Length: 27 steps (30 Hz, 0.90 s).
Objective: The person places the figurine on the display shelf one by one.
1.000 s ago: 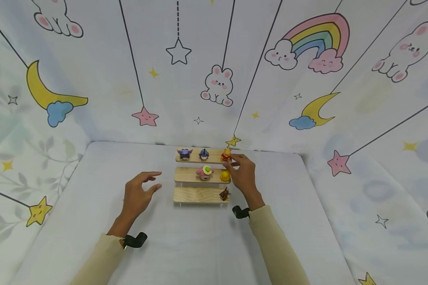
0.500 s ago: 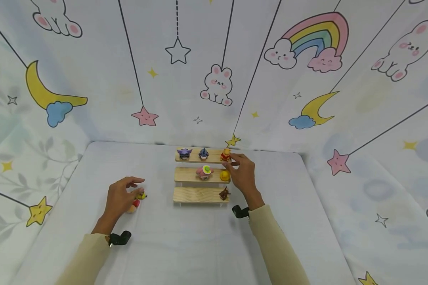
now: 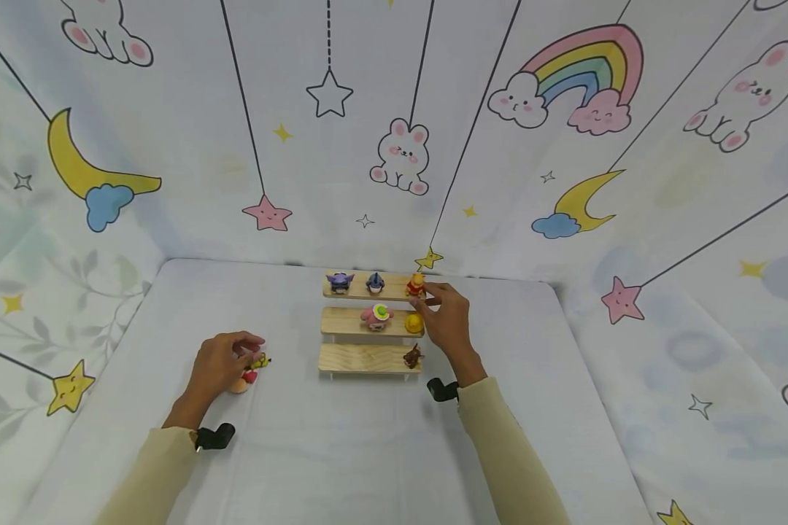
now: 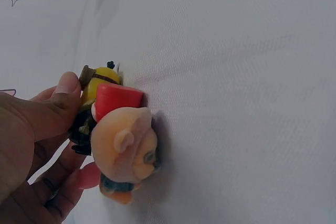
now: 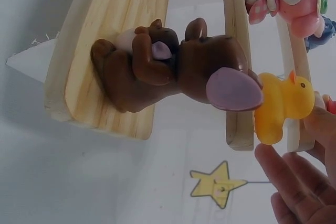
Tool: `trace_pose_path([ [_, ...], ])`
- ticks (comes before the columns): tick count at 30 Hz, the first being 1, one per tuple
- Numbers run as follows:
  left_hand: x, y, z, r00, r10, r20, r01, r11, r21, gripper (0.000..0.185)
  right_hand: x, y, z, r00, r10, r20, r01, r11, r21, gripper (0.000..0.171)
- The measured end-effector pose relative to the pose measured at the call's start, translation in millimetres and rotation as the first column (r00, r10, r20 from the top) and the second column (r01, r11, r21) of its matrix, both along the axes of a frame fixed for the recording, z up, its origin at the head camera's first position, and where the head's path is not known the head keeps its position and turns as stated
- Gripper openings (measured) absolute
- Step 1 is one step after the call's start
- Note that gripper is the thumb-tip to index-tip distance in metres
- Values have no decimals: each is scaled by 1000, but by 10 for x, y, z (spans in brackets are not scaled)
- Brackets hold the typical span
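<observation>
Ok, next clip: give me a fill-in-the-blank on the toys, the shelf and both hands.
1. The wooden stepped shelf has ___ tiers.
2. The yellow duck stands on the ___ tier.
3. The left hand grips a yellow figure lying on the ___, off the shelf.
4. The brown figure stands at the bottom tier's ___ end.

Missing words: three; middle; table; right

Yellow figure (image 4: 100,80) with dark band, peach-faced red-capped figure (image 4: 123,140); brown toy (image 5: 173,66), purple ears; yellow duck (image 5: 281,103); pink figure (image 3: 377,316); pale wood shelves (image 3: 361,359); pastel moon-star backdrop (image 3: 105,175).
</observation>
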State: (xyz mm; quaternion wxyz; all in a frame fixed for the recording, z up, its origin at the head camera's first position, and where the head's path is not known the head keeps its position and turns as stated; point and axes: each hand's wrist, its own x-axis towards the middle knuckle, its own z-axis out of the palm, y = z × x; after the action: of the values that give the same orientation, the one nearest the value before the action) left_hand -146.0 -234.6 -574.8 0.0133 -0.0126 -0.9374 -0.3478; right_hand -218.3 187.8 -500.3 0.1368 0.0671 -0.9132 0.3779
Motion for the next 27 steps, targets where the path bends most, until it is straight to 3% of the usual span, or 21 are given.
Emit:
trace_pose_path([
  [11, 54, -86, 81, 991, -80, 110, 86, 995, -58, 34, 8, -7, 5, 1000, -8, -6, 8, 1000, 9, 49],
  [18, 73, -79, 127, 984, -121, 128, 134, 986, -102, 30, 4, -11, 7, 1000, -11, -10, 11, 1000, 18, 50],
  [21, 80, -59, 145, 986, -101, 130, 113, 990, -88, 29, 6, -11, 7, 1000, -13, -4, 13, 1000, 26, 50],
  [27, 65, -5, 143, 996, -56, 71, 61, 995, -75, 29, 13, -15, 13, 1000, -16, 8, 16, 1000, 9, 50],
])
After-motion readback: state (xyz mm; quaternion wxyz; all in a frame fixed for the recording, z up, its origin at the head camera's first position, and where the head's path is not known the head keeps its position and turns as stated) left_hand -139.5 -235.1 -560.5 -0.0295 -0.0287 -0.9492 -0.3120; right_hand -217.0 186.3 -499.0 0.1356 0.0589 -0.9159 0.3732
